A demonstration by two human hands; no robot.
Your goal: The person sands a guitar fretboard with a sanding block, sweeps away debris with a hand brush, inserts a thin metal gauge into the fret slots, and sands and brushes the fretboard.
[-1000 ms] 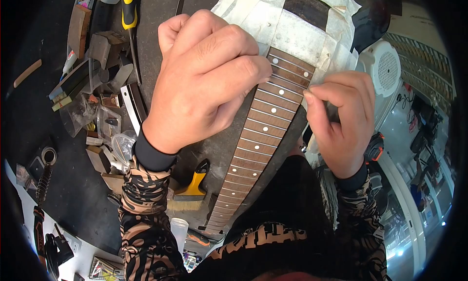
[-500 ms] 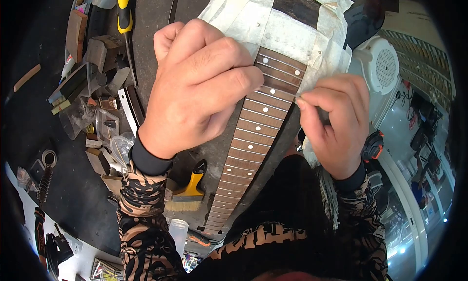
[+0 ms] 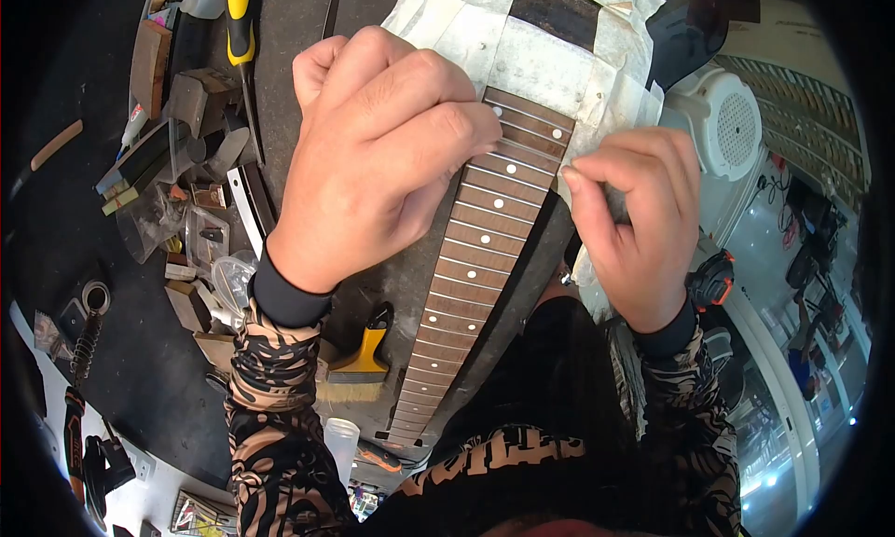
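Note:
A guitar neck with a brown fretboard (image 3: 486, 222), metal frets and pale dot inlays runs diagonally down the middle of the head view. Its upper end meets a guitar body covered in whitish masking tape (image 3: 541, 66), with a dark rectangle left bare. My left hand (image 3: 387, 150) is closed, its fingertips at the left edge of the upper frets. Across the board, my right hand (image 3: 643, 215) pinches thumb against forefinger close to the right edge. Whatever either hand grips is too small or hidden to make out.
On the dark bench left lie a yellow-black screwdriver (image 3: 240, 34), wood blocks (image 3: 149, 66), clear plastic bags and a metal-edged tool (image 3: 247, 206). A yellow-handled brush (image 3: 364, 355) rests beside the neck, near a soldering iron (image 3: 75, 434). A white round-topped appliance (image 3: 732, 122) stands right.
The guitar sits slightly farther left and higher in view. My right hand has shifted a little up and left; my left hand has barely moved. Both stay closed.

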